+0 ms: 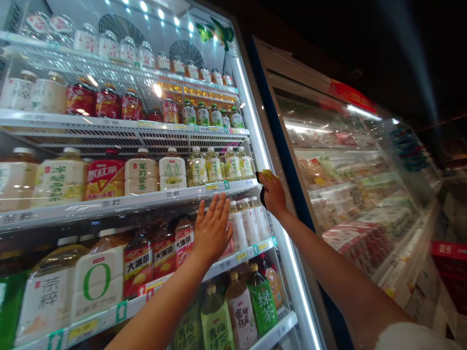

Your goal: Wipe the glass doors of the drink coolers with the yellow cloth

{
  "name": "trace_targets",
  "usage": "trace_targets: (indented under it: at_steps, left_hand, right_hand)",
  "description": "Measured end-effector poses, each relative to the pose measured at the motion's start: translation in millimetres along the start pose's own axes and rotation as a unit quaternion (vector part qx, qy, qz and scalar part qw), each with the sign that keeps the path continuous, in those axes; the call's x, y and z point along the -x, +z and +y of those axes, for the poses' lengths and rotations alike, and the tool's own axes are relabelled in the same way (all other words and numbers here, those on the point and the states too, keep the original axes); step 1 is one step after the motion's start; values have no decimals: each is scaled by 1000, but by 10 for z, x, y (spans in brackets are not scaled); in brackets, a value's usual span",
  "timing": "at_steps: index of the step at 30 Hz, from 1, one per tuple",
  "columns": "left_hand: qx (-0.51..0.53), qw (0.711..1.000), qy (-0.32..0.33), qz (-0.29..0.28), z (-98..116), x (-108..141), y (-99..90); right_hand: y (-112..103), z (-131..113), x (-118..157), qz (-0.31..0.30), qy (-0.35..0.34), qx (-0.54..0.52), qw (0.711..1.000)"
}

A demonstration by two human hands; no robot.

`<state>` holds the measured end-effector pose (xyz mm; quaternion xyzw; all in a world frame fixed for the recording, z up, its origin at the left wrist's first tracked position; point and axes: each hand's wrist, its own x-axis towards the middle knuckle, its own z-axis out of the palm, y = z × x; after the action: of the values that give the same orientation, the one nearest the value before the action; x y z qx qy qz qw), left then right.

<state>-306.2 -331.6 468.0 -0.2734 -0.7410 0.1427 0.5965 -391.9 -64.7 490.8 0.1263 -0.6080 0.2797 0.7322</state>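
My left hand (213, 231) is raised in front of the drinks fridge, palm forward and fingers stretched out. It seems to lie flat against the glass front (153, 214), before a row of bottles on the lower shelf. Farther right, my right hand (274, 197) is closed around a small yellow and black cloth (266, 175), close to the lit right edge of the fridge (260, 141). Most of the cloth is hidden in the fist, so its exact kind is hard to make out. Behind the glass stand tea bottles (142, 172) with printed labels.
Several shelves (109, 203) of bottled drinks fill the fridge, with price tags along their edges. To the right stands an open chiller (350, 204) with packaged goods. Red boxes (450, 272) are at the far right.
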Motion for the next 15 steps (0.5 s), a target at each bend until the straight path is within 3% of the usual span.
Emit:
trace_targets:
  at_steps: [4, 10, 15]
  left_hand:
    - [-4, 1000, 2, -4, 8, 0, -20]
    - [1, 1000, 3, -16, 15, 9, -44]
    - [15, 1000, 16, -15, 6, 22, -17]
  right_hand:
    - [-72, 87, -289, -23, -10, -11, 1000]
    - [-150, 151, 204, 61, 146, 56, 986]
    - [-62, -24, 15, 48, 112, 17, 992]
